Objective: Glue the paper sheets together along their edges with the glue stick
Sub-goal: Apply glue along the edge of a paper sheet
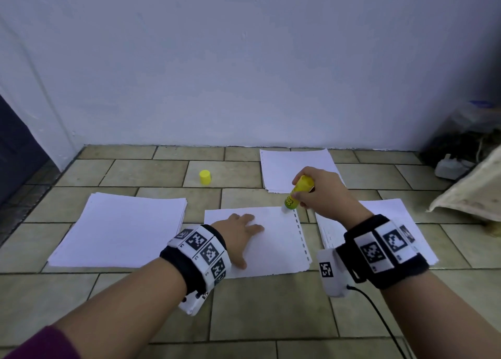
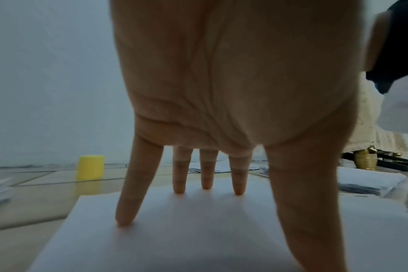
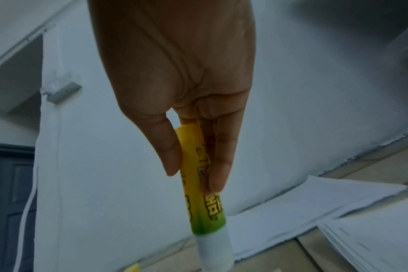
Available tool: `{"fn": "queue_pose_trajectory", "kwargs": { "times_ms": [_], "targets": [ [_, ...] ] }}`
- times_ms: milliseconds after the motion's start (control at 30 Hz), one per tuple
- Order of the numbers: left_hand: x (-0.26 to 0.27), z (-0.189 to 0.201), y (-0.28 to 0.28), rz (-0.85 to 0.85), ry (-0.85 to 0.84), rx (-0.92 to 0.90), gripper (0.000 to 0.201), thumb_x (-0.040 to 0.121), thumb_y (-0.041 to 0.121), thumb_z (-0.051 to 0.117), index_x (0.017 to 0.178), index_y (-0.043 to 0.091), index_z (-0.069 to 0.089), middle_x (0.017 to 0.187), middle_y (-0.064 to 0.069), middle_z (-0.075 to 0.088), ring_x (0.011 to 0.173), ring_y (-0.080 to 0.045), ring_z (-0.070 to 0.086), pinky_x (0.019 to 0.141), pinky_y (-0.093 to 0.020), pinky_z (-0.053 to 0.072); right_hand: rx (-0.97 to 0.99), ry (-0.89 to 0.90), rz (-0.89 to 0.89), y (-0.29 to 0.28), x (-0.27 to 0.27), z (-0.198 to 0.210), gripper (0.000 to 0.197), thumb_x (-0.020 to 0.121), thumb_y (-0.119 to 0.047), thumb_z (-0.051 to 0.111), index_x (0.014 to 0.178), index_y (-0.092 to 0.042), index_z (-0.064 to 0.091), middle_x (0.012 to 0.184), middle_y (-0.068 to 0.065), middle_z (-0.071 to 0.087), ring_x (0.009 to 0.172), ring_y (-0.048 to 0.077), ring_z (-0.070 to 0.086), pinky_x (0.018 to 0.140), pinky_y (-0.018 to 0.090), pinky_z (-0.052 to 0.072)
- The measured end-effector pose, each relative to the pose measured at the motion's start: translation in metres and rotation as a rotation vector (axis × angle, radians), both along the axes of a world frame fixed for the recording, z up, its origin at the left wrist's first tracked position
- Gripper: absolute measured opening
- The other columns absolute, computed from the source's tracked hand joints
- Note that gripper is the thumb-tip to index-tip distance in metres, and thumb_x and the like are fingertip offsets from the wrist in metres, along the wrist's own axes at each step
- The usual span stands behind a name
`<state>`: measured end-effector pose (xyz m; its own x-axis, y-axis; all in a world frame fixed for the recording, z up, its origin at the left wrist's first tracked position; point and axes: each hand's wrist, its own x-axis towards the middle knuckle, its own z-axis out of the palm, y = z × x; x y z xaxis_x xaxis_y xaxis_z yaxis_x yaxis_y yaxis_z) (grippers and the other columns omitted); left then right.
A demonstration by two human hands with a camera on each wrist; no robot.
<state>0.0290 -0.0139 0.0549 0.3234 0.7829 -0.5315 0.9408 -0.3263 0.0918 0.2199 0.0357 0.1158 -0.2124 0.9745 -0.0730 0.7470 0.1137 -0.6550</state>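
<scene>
A white sheet (image 1: pixel 273 247) with a punched right margin lies on the tiled floor in front of me. My left hand (image 1: pixel 241 229) presses flat on it with straight, spread fingers (image 2: pixel 179 185). My right hand (image 1: pixel 320 190) grips a yellow-green glue stick (image 1: pixel 296 193), uncapped, its white tip at the sheet's far right corner. In the right wrist view the thumb and fingers (image 3: pixel 218 165) pinch the glue stick (image 3: pixel 198 184) along its barrel. The yellow cap (image 1: pixel 205 177) stands alone on the tiles beyond the sheet; it also shows as the cap (image 2: pixel 90 167) in the left wrist view.
Paper stacks lie to the left (image 1: pixel 119 231), the right (image 1: pixel 401 223) and at the back (image 1: pixel 295 168). A white wall (image 1: pixel 244 60) closes the far side. A cloth-covered object (image 1: pixel 471 190) and clutter sit at the right. A cable (image 1: pixel 379 318) trails from my right wrist.
</scene>
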Motion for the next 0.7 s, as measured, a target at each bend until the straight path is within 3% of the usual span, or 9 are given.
{"fn": "queue_pose_trajectory", "kwargs": {
  "times_ms": [100,167,267,367,500,567,633,700],
  "targets": [
    [0.0,-0.001,0.002,0.005,-0.014,0.013,0.091,0.079,0.037,0.075,0.15,0.03,0.019,0.156,-0.001,0.01,0.14,-0.024,0.018,0.106,-0.041,0.038,0.038,-0.02,-0.029,0.008,-0.003,-0.016,0.016,0.084,-0.012,0.065,0.096,-0.019,0.057,0.099,0.009,0.061,0.079,0.025,0.064,0.063,0.031,0.054],
    [0.0,-0.002,0.003,0.012,-0.026,0.016,0.092,0.076,0.038,0.077,0.149,0.03,0.021,0.154,-0.001,0.014,0.139,-0.024,0.02,0.105,-0.041,0.039,0.057,-0.055,-0.02,0.012,-0.006,-0.025,0.016,0.085,-0.012,0.063,0.097,-0.018,0.056,0.096,0.008,0.059,0.069,0.015,0.056,0.053,0.021,0.042],
    [0.0,-0.002,0.005,0.026,-0.035,0.008,0.093,0.074,0.037,0.08,0.148,0.031,0.023,0.152,-0.001,0.016,0.137,-0.025,0.02,0.104,-0.043,0.04,0.036,-0.075,-0.011,0.015,-0.01,-0.032,0.016,0.087,-0.012,0.062,0.101,-0.016,0.056,0.093,0.005,0.055,0.061,0.007,0.047,0.047,0.015,0.032],
    [0.001,-0.002,0.006,0.037,-0.039,-0.005,0.094,0.074,0.036,0.08,0.148,0.031,0.023,0.152,-0.001,0.015,0.137,-0.026,0.019,0.104,-0.044,0.04,0.003,-0.103,0.016,0.014,-0.009,-0.029,0.019,0.087,-0.012,0.062,0.105,-0.013,0.058,0.093,0.004,0.053,0.065,0.01,0.049,0.049,0.016,0.035],
    [0.001,-0.003,0.005,0.034,-0.035,0.0,0.094,0.074,0.037,0.079,0.148,0.031,0.022,0.153,-0.001,0.015,0.138,-0.026,0.019,0.105,-0.044,0.039,-0.073,-0.2,0.112,0.009,-0.002,-0.016,0.016,0.084,-0.01,0.065,0.098,-0.018,0.06,0.098,0.002,0.054,0.086,0.019,0.055,0.069,0.026,0.049],
    [0.001,-0.004,0.005,0.031,-0.03,0.0,0.094,0.074,0.037,0.079,0.148,0.031,0.021,0.153,0.0,0.014,0.138,-0.026,0.018,0.105,-0.044,0.039,-0.114,-0.253,0.163,0.002,0.003,-0.01,0.017,0.082,-0.008,0.065,0.093,-0.02,0.061,0.096,0.001,0.055,0.078,0.017,0.058,0.068,0.028,0.053],
    [0.0,-0.005,0.005,0.029,-0.024,-0.005,0.095,0.074,0.037,0.079,0.149,0.031,0.021,0.154,-0.001,0.013,0.138,-0.027,0.017,0.106,-0.045,0.039,-0.162,-0.284,0.207,-0.005,0.008,-0.007,0.018,0.08,-0.005,0.065,0.091,-0.02,0.062,0.093,0.0,0.057,0.064,0.013,0.06,0.059,0.023,0.053],
    [0.0,-0.005,0.005,0.024,-0.017,-0.004,0.095,0.075,0.037,0.079,0.149,0.031,0.02,0.154,-0.001,0.012,0.139,-0.027,0.017,0.106,-0.046,0.038,-0.203,-0.306,0.244,-0.013,0.012,-0.004,0.017,0.079,-0.005,0.066,0.09,-0.018,0.064,0.094,0.003,0.062,0.06,0.014,0.063,0.058,0.022,0.054]
  ]
}}
